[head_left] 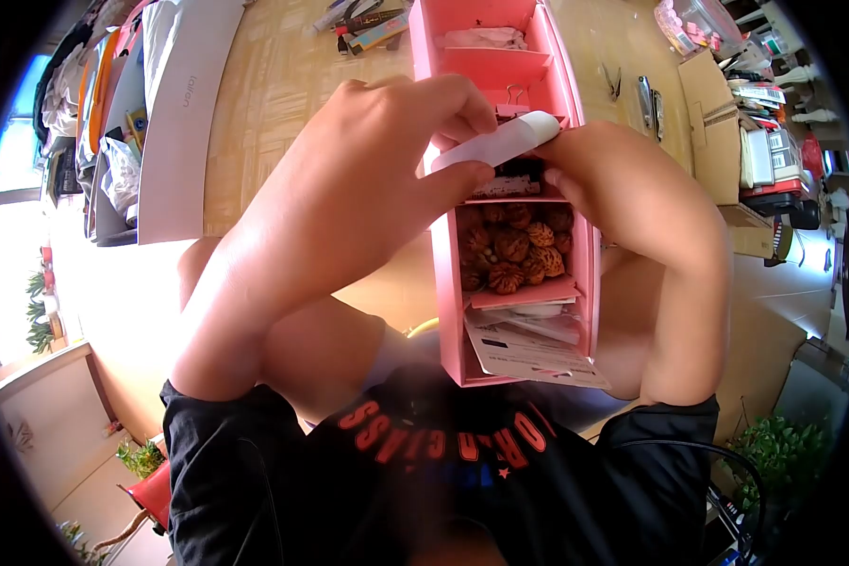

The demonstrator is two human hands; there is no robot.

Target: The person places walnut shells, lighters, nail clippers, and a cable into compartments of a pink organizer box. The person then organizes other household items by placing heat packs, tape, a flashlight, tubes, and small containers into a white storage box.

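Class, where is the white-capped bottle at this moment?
In the head view, the bottle is just right of centre, in the upper half, over the pink box, held by the left hand, its cap near the right hand.

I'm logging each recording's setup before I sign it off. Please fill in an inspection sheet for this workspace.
Surface: light wooden table, partly covered.
Job's things: white bottle, cap on, held above a pink box with compartments; brown cones fill one, a printed card sticks out of another.
Clutter: small tools right of the box; tubes to its left.
Hands: left hand holds the bottle; right hand is at the box's right side, its grip unclear.
Cables: black cable by the right sleeve.
Surroundings: cardboard box, plant.
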